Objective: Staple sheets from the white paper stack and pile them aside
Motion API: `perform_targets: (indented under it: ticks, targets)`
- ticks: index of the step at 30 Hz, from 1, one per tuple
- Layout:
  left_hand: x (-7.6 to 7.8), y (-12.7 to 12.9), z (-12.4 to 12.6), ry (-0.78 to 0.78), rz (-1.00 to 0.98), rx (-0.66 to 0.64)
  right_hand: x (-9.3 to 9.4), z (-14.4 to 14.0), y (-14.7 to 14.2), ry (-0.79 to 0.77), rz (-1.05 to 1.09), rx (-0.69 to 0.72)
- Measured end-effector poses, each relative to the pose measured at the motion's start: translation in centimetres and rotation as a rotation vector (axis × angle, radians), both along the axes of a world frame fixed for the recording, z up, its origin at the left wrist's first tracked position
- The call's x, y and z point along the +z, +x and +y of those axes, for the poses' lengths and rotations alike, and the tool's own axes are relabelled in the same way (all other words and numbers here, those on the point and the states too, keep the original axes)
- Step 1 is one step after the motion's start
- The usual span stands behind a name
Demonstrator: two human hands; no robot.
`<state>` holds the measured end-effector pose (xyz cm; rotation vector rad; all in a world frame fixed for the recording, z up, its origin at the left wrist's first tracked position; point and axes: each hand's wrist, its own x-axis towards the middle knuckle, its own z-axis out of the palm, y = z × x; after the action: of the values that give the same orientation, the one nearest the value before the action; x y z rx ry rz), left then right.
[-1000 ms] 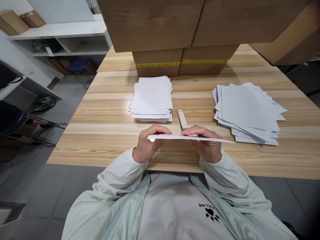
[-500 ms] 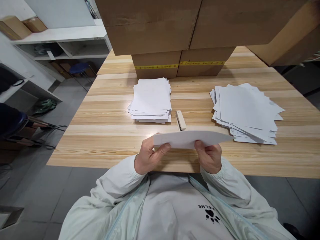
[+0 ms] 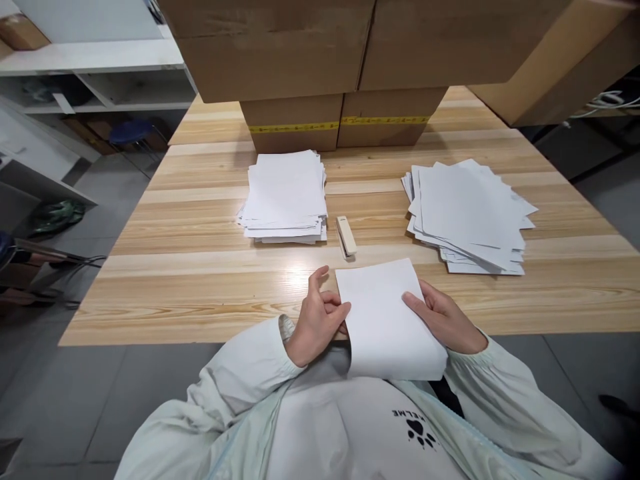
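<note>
Paper [image 3: 387, 313] has tipped face-up over the table edge [image 3: 175, 337]. Right hand [image 3: 447, 321] pinches its right side; left hand [image 3: 316, 321] has its thumb at the other side, can't tell if pinching. Probably light, bendy, easily creased, so best held by the sides.

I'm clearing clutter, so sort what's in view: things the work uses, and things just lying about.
Likely in use:
- white paper, gripped by the right hand
- stapler
- neater paper stack
- fanned paper stack

Probably just lying about:
- cardboard boxes on the table
- far blue stool
</note>
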<state>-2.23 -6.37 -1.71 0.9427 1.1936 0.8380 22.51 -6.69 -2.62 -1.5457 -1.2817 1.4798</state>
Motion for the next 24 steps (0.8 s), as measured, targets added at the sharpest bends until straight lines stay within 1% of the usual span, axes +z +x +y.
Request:
perform_targets:
  ticks: [3,6,8,11,14,16,18,20,22,24]
  targets:
    - [0.4,0.3,0.7,-0.05,-0.063,-0.114,-0.4,0.4,0.8,-0.012,0.08,-0.027]
    - [1.0,0.5,1.5,-0.154,-0.118,-0.195,-0.4,1.3,1.1,0.023,0.125,-0.039]
    - [1.3,0.7,2.0,-0.201,-0.135,-0.2,-0.4,1.9,1.2,0.064,0.13,-0.04]
    - [1.6,1.0,2.8,-0.214,-0.11,-0.189,-0.3,2.7,1.1,0.108,0.135,-0.035]
    - [1.5,1.2,3.5,-0.203,-0.074,-0.18,-0.3,3.4,0.9,0.131,0.125,-0.019]
    - [1.2,1.4,4.0,-0.209,-0.062,-0.179,-0.4,3.7,1.1,0.158,0.077,0.004]
    - [0.9,1.5,4.4,-0.227,-0.063,-0.174,-0.3,3.9,1.9,0.239,-0.091,0.045]
    - [0.7,1.5,4.6,-0.241,-0.078,-0.17,0.3,4.3,3.4,0.371,-0.395,0.084]
    - [0.5,1.4,4.8,-0.251,-0.094,-0.173,1.7,5.0,4.9,0.512,-0.693,0.102]
    - [0.5,1.3,4.8,-0.264,-0.101,-0.18,3.7,6.4,5.5,0.634,-0.853,0.092]
